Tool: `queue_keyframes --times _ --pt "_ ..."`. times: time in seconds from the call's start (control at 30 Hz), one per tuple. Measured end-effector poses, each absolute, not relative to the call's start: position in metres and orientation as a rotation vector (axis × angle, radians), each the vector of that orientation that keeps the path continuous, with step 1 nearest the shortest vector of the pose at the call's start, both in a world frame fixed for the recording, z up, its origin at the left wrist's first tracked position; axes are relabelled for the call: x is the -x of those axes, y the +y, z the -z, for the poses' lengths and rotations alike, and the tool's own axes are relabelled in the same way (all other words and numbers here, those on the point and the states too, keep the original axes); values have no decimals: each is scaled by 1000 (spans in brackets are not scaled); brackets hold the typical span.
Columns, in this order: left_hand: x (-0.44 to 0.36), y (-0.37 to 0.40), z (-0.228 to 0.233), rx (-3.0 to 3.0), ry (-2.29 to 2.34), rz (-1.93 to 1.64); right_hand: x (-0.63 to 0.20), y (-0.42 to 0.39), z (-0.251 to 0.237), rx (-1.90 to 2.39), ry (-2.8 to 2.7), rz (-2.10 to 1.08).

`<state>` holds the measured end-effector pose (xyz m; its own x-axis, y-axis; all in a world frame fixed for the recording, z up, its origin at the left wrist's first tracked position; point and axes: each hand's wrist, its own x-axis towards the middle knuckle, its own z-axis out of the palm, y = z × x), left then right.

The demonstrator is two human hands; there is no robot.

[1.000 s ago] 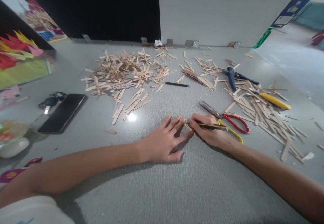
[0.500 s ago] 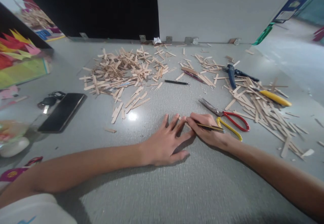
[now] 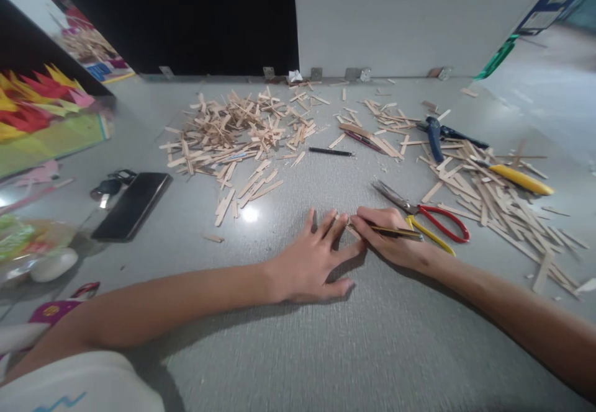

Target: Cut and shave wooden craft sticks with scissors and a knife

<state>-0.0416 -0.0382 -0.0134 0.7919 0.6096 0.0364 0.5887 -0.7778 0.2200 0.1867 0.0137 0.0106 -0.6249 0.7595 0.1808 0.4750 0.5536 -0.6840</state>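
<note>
My left hand [image 3: 313, 262] lies flat on the grey table [image 3: 298, 350], fingers spread, its fingertips pressing a small wooden stick [image 3: 350, 229]. My right hand [image 3: 390, 238] grips a thin dark pencil [image 3: 393, 231] whose tip touches that stick beside my left fingers. Red-and-yellow-handled scissors [image 3: 428, 226] lie just right of my right hand.
A big heap of wooden sticks [image 3: 233, 136] lies at the back left and another heap of sticks [image 3: 488, 195] at the right, with blue pliers [image 3: 435, 139], a yellow-handled tool [image 3: 521, 179] and a black pen [image 3: 330, 151]. A black phone [image 3: 133, 204] and keys [image 3: 109, 183] lie at left.
The view has shifted slightly. My left fingers have spread a little on the stick; my right hand stays on the pencil at the same spot.
</note>
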Motion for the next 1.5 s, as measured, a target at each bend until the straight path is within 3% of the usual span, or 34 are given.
queue_keyframes --times 0.83,1.3,1.5 --pt "38 -42 4 -2802 986 -112 -191 -1 -17 943 -2396 -753" --pt "40 -40 7 -2843 936 -144 -191 -7 -1 1197 -2018 -636" --pt "41 -39 12 -2803 926 -183 -188 0 -9 1176 -2128 -743"
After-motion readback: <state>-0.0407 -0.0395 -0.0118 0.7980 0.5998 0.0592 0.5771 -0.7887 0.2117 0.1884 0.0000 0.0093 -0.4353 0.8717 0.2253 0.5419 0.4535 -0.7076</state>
